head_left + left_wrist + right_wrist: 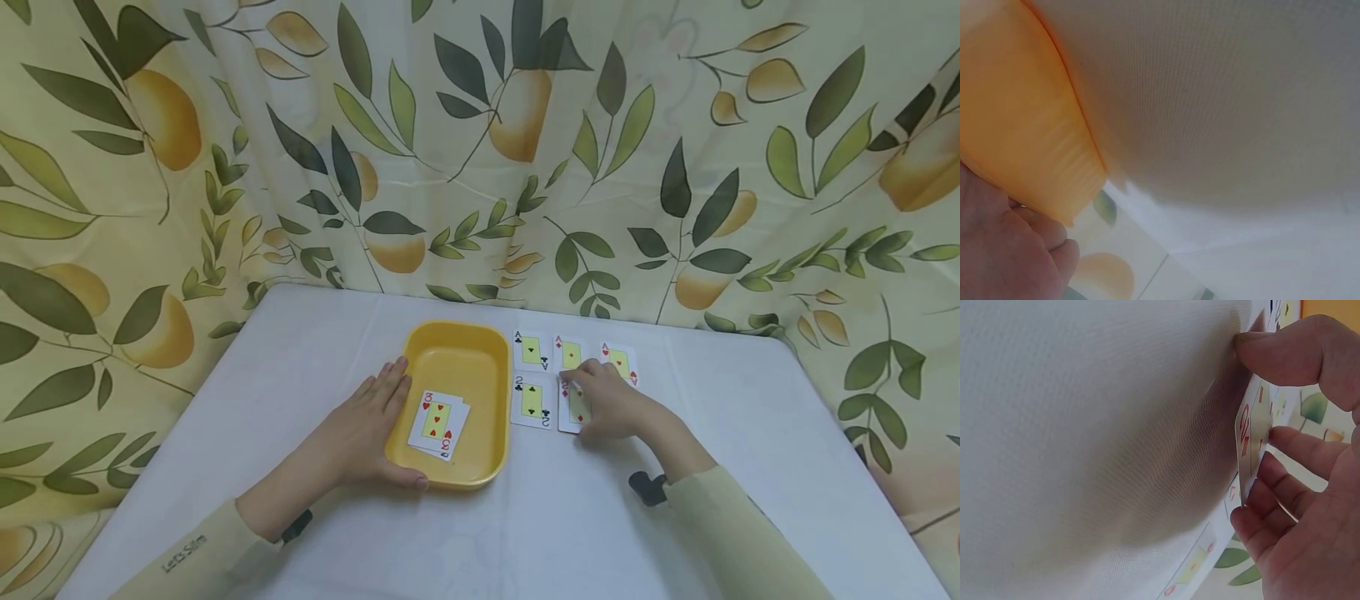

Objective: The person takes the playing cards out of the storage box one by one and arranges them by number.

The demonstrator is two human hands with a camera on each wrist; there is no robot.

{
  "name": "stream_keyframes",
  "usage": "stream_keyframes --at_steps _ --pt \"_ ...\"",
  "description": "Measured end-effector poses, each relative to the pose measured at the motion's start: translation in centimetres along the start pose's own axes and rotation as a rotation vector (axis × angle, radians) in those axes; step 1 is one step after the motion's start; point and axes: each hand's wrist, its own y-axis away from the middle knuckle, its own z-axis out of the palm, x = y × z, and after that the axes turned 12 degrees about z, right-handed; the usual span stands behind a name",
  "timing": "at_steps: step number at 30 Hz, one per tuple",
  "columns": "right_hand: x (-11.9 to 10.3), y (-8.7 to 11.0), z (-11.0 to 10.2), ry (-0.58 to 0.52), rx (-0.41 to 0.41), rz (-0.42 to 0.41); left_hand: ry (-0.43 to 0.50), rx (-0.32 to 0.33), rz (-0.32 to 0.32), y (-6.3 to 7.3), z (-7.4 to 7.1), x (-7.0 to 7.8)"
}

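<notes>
My left hand rests against the left side of a yellow tray, fingers straight along the rim and thumb by the near corner. The tray's outer wall fills part of the left wrist view. In the tray, a three of hearts lies over another card, mostly hidden. My right hand holds a red-suited playing card between thumb and fingers, beside the two of clubs. In the right wrist view this card stands slightly tilted from the cloth; the hand partly covers its face.
Behind lies a row of cards: ace of clubs, ace of diamonds and ace of hearts, partly covered by my right hand. A white cloth covers the table. A fruit-patterned curtain hangs behind it.
</notes>
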Motion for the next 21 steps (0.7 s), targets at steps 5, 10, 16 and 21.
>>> stream_keyframes --at_steps 5,10,16,21 --pt "0.0 -0.2 0.0 0.004 -0.006 0.004 -0.008 -0.004 0.003 -0.1 0.1 0.0" --pt "-0.1 -0.2 -0.2 0.023 0.01 -0.003 -0.011 -0.001 0.005 -0.2 0.1 0.0" --pt "-1.2 0.4 -0.9 -0.002 0.029 -0.049 -0.012 -0.002 0.001 -0.2 0.1 0.1" --pt "-3.6 1.0 -1.8 -0.05 0.051 -0.111 -0.014 0.0 0.0 -0.1 0.1 0.1"
